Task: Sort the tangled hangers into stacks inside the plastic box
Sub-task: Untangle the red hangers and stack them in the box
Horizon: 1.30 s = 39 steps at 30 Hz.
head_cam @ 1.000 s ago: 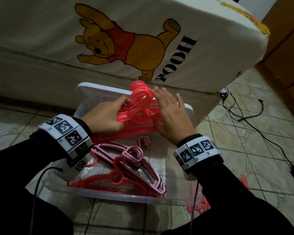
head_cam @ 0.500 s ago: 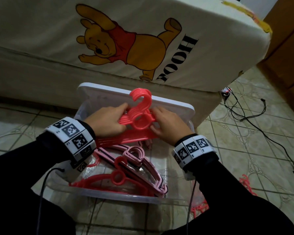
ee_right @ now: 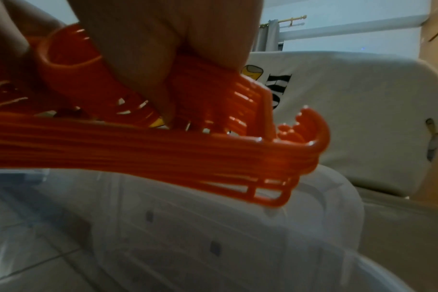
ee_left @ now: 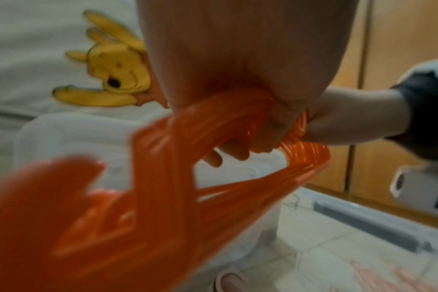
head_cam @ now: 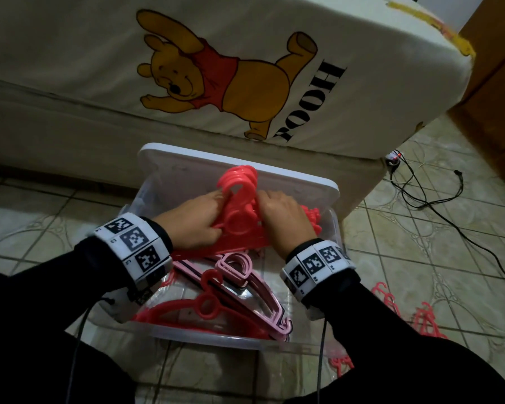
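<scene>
A stack of red hangers (head_cam: 239, 225) is held over the far half of the clear plastic box (head_cam: 216, 342), hooks pointing away from me. My left hand (head_cam: 193, 223) grips the stack on its left shoulder, and my right hand (head_cam: 286, 220) grips the right shoulder. In the left wrist view my left hand's fingers (ee_left: 238, 152) curl round the red hangers (ee_left: 163, 177). In the right wrist view my right hand's fingers (ee_right: 163, 69) wrap the red hangers (ee_right: 163, 146). Pink hangers (head_cam: 245, 275) and one red hanger (head_cam: 204, 307) lie in the box's near half.
The box's white lid (head_cam: 187, 164) leans against a bed (head_cam: 187, 68) with a cartoon bear sheet. More red hangers (head_cam: 423, 319) lie on the tiled floor to the right, and some (head_cam: 341, 363) by the box's near right corner. Black cables (head_cam: 438, 205) trail across the floor at right.
Both hands have closed round the red stack, the right going from flat fingers to a grip. The stack's hooks now lie bunched together, and the stack has shifted slightly right.
</scene>
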Available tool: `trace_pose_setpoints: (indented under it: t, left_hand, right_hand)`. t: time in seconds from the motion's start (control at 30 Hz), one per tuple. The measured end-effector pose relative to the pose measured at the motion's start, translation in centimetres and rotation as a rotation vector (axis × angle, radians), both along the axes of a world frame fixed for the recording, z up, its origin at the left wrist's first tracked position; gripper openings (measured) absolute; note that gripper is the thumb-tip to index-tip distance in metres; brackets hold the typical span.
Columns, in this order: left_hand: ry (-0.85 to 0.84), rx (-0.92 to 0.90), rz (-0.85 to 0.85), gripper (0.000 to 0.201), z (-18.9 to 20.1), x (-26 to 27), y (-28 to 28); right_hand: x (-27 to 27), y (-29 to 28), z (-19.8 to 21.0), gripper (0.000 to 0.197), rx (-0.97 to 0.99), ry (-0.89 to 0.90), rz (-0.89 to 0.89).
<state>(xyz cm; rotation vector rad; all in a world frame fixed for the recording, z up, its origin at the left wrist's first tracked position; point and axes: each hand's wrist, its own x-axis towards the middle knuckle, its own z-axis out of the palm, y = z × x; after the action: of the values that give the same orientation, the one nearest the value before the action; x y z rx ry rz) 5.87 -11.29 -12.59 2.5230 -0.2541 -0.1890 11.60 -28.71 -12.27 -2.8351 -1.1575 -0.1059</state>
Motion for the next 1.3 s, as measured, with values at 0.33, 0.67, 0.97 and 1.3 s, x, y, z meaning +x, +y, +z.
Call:
trace_pose_setpoints:
  t: [0.33, 0.67, 0.97, 1.3]
  left_hand:
    - [-0.2, 0.468, 0.156, 0.014, 1.1, 0.4, 1.6]
    - [-0.215, 0.446, 0.288, 0.017, 2.1, 0.6, 6.9]
    - [-0.194, 0.408, 0.288, 0.017, 2.4, 0.9, 6.7]
    - [-0.207, 0.471, 0.234, 0.022, 2.2, 1.4, 6.4]
  right_hand:
    - [1.2, 0.2, 0.2, 0.022, 0.172, 0.149, -0.027]
    - [3.9, -4.0, 0.7, 0.117, 0.191, 0.479, -0.369]
    - [-2.8, 3.6, -4.1, 0.023, -0.348, 0.361, 0.233]
    - [-7.8, 13.5, -8.9, 0.038, -0.59, -0.055, 0.82]
